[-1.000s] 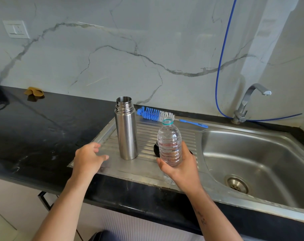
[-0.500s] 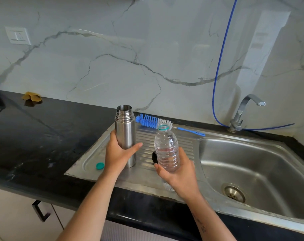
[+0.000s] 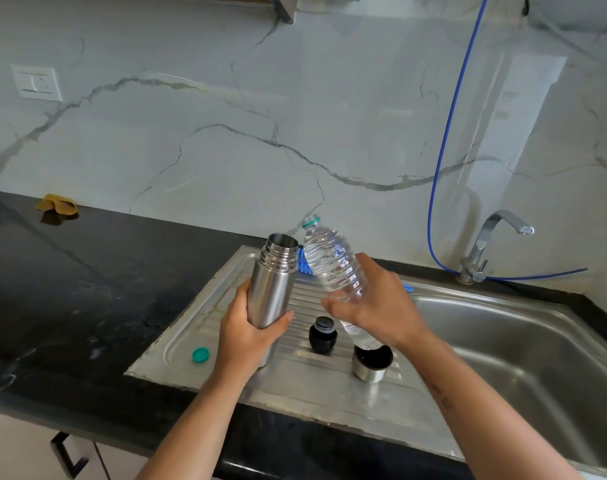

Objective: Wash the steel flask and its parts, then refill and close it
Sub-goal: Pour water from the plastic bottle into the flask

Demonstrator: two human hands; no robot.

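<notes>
Black stone worktop on the far left, carrying a crumpled yellow cloth up at its back edge, well clear of the wet work. Moving right onto the ribbed steel draining board: small teal plastic bottle cap parked near its front left corner, out of the way and easy to find again. Next, left hand wrapped round the lower body of the cylindrical brushed-steel flask, fingers and thumb curled tight on it, mouth open and uppermost, tipped slightly right toward the bottle. Held up off the board, probably to bring the mouth to the pour. Just behind, blue bristled bottle brush, mostly hidden at the board's back edge. Then clear ribbed plastic water bottle, uncapped, leaning with its neck over toward the flask mouth, gripped low on its body by the right hand, fingers closed round it. No water crossing yet. Refill step, by the look of it, just about to start. Below, on the board between the two hands, black domed flask stopper standing alone; just right of it, near the front edge, steel flask cup lid resting open side up, both waiting for closing. Further right, steel sink basin and chrome tap at the back right corner, with a thin blue hose looping down the marble wall beside it.
</notes>
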